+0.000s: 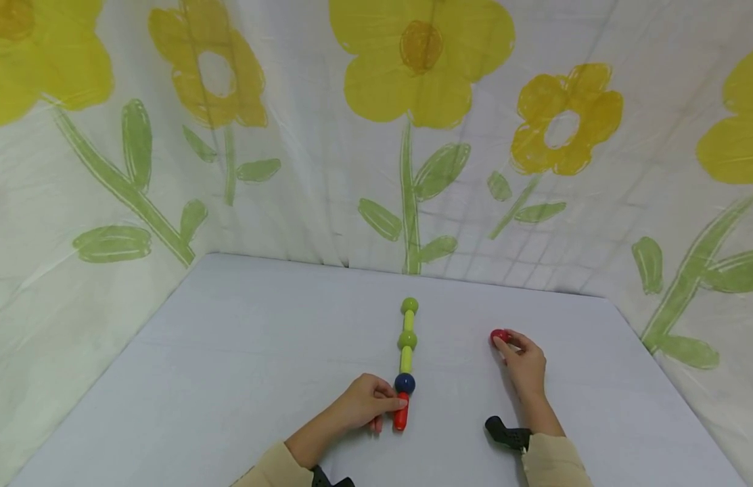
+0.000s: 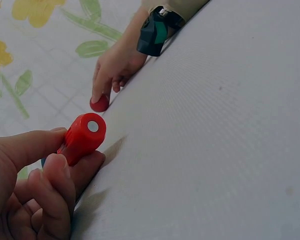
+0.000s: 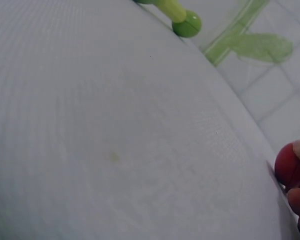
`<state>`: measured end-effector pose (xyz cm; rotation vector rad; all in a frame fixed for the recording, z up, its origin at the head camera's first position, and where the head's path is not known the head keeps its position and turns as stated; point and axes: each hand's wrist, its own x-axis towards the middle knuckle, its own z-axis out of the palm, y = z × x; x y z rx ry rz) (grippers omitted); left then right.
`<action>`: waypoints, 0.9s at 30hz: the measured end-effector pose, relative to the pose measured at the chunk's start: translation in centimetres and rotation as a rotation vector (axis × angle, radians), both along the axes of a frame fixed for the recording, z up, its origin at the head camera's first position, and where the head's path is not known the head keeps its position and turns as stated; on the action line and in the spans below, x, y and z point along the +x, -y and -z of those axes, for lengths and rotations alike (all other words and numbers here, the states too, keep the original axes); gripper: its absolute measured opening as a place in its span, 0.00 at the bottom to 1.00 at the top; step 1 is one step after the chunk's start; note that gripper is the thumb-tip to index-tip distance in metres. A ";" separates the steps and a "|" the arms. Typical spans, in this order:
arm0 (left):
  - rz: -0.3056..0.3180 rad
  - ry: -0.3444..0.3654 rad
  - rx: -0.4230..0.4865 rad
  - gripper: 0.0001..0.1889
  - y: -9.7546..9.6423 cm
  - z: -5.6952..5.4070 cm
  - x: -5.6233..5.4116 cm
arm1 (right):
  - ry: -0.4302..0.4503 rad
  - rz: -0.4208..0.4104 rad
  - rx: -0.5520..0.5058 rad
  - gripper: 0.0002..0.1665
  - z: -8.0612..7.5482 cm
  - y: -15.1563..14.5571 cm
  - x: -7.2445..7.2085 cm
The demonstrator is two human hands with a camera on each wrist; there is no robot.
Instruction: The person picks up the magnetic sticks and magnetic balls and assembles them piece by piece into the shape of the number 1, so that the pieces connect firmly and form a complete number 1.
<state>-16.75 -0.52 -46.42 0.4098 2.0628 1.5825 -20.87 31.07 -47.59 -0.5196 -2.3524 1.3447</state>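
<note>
My left hand (image 1: 367,404) pinches a red magnetic rod (image 1: 400,414) between thumb and fingers. In the left wrist view the rod's near end (image 2: 92,126) shows a round silvery spot. A dark blue ball (image 1: 404,383) sits at the rod's far end. Beyond it the chain runs on in line: a yellow-green rod (image 1: 406,360), a green ball (image 1: 407,339), another yellow-green rod (image 1: 409,320) and a green end ball (image 1: 409,306). Off to the right, my right hand (image 1: 525,363) pinches a red ball (image 1: 499,335) with its thumb and fingertips, low at the table.
A white table (image 1: 260,338) carries everything. Behind it hangs a white cloth (image 1: 315,203) printed with yellow flowers and green stems. A black wrist-worn device (image 1: 507,433) sticks out from the right wrist.
</note>
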 end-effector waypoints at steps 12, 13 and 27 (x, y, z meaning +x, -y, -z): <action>-0.017 0.029 -0.020 0.09 -0.1 -0.2 0.0 | 0.000 -0.108 0.090 0.25 0.4 0.2 0.2; -0.018 0.028 -0.020 0.09 -0.1 -0.2 0.0 | 0.001 -0.111 0.096 0.25 0.4 0.2 0.2; -0.018 0.020 -0.020 0.09 -0.1 -0.1 0.1 | -0.020 -0.155 0.150 0.28 0.5 0.8 0.7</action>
